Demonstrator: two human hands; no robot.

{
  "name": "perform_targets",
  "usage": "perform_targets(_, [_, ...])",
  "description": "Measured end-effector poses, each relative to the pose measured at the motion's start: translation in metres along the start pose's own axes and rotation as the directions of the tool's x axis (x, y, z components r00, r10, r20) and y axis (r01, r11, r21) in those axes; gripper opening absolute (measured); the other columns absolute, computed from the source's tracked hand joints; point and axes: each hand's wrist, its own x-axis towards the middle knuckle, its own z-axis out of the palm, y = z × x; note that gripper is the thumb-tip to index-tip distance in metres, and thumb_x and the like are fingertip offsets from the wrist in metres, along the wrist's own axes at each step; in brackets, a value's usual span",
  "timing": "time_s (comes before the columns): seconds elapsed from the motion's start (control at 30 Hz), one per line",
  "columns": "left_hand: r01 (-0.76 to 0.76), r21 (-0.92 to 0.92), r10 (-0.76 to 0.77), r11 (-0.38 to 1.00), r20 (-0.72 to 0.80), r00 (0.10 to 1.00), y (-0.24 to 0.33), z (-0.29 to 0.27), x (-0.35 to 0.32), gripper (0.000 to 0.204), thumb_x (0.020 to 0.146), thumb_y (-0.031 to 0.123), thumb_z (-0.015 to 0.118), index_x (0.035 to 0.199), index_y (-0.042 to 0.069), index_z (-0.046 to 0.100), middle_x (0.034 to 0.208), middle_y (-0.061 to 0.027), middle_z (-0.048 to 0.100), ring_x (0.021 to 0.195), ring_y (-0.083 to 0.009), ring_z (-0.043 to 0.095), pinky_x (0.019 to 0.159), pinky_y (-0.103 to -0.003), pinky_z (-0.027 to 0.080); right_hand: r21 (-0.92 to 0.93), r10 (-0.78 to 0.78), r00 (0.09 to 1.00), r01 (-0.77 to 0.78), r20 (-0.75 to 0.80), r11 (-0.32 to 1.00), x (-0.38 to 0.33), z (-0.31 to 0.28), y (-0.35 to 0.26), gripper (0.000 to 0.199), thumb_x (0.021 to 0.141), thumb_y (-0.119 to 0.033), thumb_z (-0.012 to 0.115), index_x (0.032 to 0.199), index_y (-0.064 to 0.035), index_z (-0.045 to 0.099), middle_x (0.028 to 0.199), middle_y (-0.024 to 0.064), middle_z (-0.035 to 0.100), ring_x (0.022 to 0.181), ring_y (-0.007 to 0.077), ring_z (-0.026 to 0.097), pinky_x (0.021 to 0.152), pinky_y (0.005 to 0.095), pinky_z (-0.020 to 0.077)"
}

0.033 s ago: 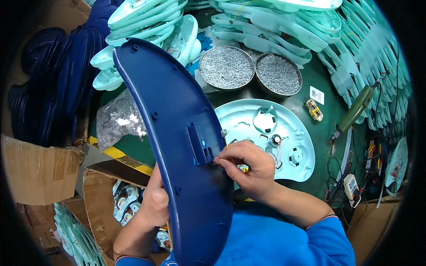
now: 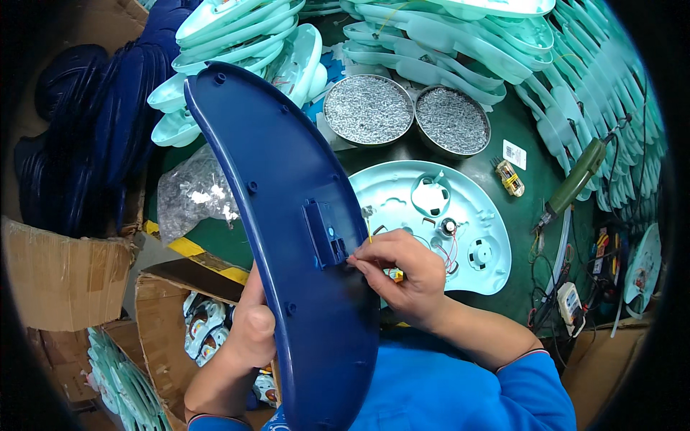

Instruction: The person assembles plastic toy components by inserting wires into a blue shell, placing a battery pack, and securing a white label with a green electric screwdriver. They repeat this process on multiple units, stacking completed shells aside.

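Unmoved curved glossy blue plastic shell [image 2: 287, 237], left hand [image 2: 248, 330] fingers clamped on it; right hand [image 2: 402, 273] fingers pinched at its recess

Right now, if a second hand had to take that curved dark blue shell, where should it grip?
Probably the free upper end of the dark blue shell, from the left edge. The left hand holds the lower part, and the right hand works at the recessed compartment mid-length.

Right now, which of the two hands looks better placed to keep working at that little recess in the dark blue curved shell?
Probably the right hand: its fingertips already sit at the recess of the blue shell. The left hand grips the shell's edge, holding it up.
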Motion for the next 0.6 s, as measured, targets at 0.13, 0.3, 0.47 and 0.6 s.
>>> perform_targets(0.13, [-0.064,0.011,0.065,0.998,-0.054,0.996,-0.001,0.001,-0.003,0.121,0.079,0.085,0.058,0.156,0.0,0.021,0.147,-0.0191,0.046,0.13,-0.0263,0.053,0.107,-0.042,0.046,-0.204,-0.231,0.972,0.237,0.054,0.95,-0.006,0.0,-0.002,0.03,0.08,-0.001,0.08,0.108,-0.0008,0.069,0.097,0.0146,0.069,0.074,0.0238,0.07,0.061,0.0312,0.0584])
perform_targets(0.3, [-0.029,-0.04,0.027,0.999,-0.065,0.998,-0.006,-0.003,-0.007,0.118,0.08,0.083,0.06,0.157,0.002,0.02,0.147,-0.0202,0.046,0.13,-0.0282,0.054,0.107,-0.044,0.047,-0.211,-0.263,0.963,0.269,0.055,0.94,0.004,-0.01,-0.009,0.035,0.076,0.003,0.081,0.109,-0.0019,0.069,0.101,0.0162,0.071,0.082,0.0269,0.072,0.067,0.0311,0.0594])
perform_targets(0.47, [-0.078,-0.11,0.072,0.991,-0.058,0.996,-0.008,0.011,0.0,0.118,0.078,0.084,0.06,0.157,0.004,0.021,0.146,-0.0211,0.046,0.127,-0.0302,0.057,0.103,-0.044,0.051,0.39,0.263,0.965,-0.239,-0.008,0.889,0.017,-0.007,-0.025,0.017,0.089,0.007,0.07,0.103,-0.0006,0.069,0.102,0.0124,0.071,0.076,0.0143,0.069,0.065,0.0292,0.0567])
perform_targets(0.6, [-0.105,-0.075,0.1,0.992,-0.065,0.993,-0.016,0.008,0.0,0.119,0.078,0.085,0.058,0.157,0.005,0.019,0.145,-0.019,0.048,0.126,-0.0272,0.057,0.103,-0.042,0.051,0.034,-0.027,0.994,0.024,0.11,0.999,0.027,-0.014,-0.013,0.016,0.086,0.009,0.07,0.1,0.0,0.07,0.098,0.0136,0.07,0.072,0.0163,0.068,0.06,0.0285,0.054])
